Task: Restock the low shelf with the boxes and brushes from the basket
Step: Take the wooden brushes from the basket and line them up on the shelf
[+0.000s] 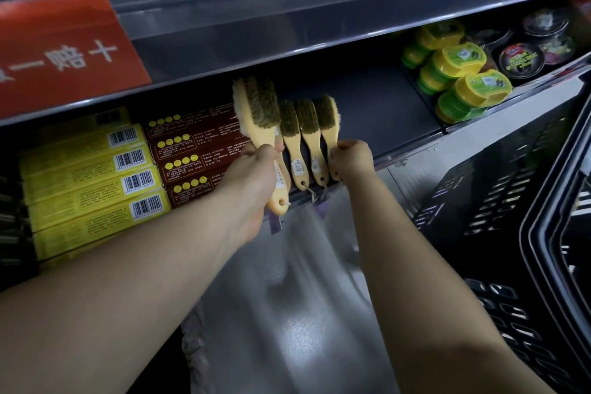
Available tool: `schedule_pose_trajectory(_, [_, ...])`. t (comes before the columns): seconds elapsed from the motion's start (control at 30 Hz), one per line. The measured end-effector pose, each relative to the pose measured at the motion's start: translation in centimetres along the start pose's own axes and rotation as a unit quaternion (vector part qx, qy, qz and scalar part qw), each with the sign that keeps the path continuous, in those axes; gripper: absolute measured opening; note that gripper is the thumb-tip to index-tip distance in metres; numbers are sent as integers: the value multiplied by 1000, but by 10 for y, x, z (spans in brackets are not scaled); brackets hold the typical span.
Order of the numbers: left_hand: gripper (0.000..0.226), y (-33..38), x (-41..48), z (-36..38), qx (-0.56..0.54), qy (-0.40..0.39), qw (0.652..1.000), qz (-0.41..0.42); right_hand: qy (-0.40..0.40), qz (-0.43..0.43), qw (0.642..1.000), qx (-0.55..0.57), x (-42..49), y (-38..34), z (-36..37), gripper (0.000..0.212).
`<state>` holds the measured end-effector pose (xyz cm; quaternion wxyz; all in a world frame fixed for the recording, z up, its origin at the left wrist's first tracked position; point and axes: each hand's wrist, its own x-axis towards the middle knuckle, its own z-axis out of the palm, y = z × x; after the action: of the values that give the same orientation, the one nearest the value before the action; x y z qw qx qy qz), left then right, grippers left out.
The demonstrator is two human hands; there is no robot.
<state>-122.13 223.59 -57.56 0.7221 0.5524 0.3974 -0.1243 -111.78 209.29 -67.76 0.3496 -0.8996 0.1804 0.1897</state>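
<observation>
Yellow-handled brushes (307, 137) on low shelf (377, 105), boxes (96, 182) seemingly stacked

Head-worn view, angled down, close to low shelf (367, 105), wide-angle

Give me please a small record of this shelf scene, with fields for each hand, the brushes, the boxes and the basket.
left hand: grips the handle of the large brush, tilted at the shelf front
right hand: closed on the handle of the rightmost small brush
other small brushes: two, standing side by side between the hands
yellow boxes: stacked at the shelf's left
brown boxes: stacked right of the yellow ones
basket: black, at the right; contents not visible
</observation>
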Motion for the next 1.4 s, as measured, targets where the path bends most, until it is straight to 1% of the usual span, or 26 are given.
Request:
schedule_pose_trajectory(0.03, [22,0,-1,1,1,-23,1000,5,5,-1,1000,-1,0,1,0,26])
schedule_pose_trajectory(0.13, [26,0,-2,0,5,-74,997,-1,22,0,1000,11,-2,3,1,16])
schedule_pose_trajectory(0.17, [25,0,-2,-1,1,-76,997,-4,39,-4,999,19,-4,3,1,20])
schedule_pose_trajectory(0.2, [23,1,-2,-3,-4,-74,997,-4,64,-17,997,28,-10,0,-1,23])
schedule_pose_trajectory(0.23, [22,1,-2,-4,-8,-70,998,-2,88,-46,994,45,-20,-5,-3,21])
schedule_pose_trajectory(0.27, [19,1,-1,-5,-9,-66,998,4,93,-80,989,82,-32,-9,-6,17])
schedule_pose_trajectory(0.3, [16,1,-1,-6,-10,-64,998,10,64,-103,983,135,-46,-13,-9,16])
schedule_pose_trajectory(0.33, [14,2,-1,-7,-10,-64,998,18,4,-113,975,191,-62,-15,-11,20])
schedule_pose_trajectory(0.4, [14,2,0,-6,5,-65,997,33,-159,-113,943,271,-94,-14,-15,26])
schedule_pose_trajectory(0.43, [14,2,0,-6,19,-65,997,39,-221,-116,922,295,-106,-11,-15,26])
schedule_pose_trajectory(0.47, [14,1,1,-5,31,-64,997,41,-256,-123,906,315,-114,-9,-15,24])
schedule_pose_trajectory(0.57, [8,0,1,-3,57,-68,995,35,-286,-130,873,373,-124,-3,-15,18])
schedule_pose_trajectory(0.63, [11,0,1,-1,81,-70,994,29,-287,-107,867,394,-122,-1,-19,20])
schedule_pose_trajectory(0.67, [12,0,1,0,89,-68,993,26,-268,-90,871,401,-118,0,-21,18])
schedule_pose_trajectory(0.7, [12,1,1,1,94,-63,993,23,-238,-70,878,409,-113,1,-23,14])
schedule_pose_trajectory(0.77, [12,3,0,2,100,-61,993,17,-143,-31,898,416,-97,2,-29,12])
schedule_pose_trajectory(0.83, [11,4,-2,3,119,-64,991,14,-36,-4,919,393,-75,3,-34,13])
schedule_pose_trajectory(0.87, [11,3,-3,3,129,-69,989,14,7,4,933,361,-61,4,-36,13])
schedule_pose_trajectory(0.9, [12,2,-4,3,138,-74,987,15,38,11,947,319,-47,5,-37,13])
schedule_pose_trajectory(0.97, [14,2,-7,3,152,-82,985,19,70,24,972,223,-21,6,-34,21])
schedule_pose_trajectory(1.0, [15,2,-7,3,155,-84,984,21,73,29,981,176,-11,7,-32,26])
schedule_pose_trajectory(1.07, [15,2,-9,4,161,-86,983,23,61,26,994,86,4,8,-28,26])
schedule_pose_trajectory(1.17, [14,3,-14,7,166,-89,982,24,45,21,999,-9,13,5,-26,23])
schedule_pose_trajectory(1.2, [14,3,-17,8,166,-91,982,27,46,19,998,-31,15,5,-27,27])
schedule_pose_trajectory(1.3, [15,5,-25,14,170,-101,979,43,36,23,998,-53,18,5,-28,40])
schedule_pose_trajectory(1.4, [16,9,-36,22,171,-108,977,68,33,24,998,-50,9,3,-34,31])
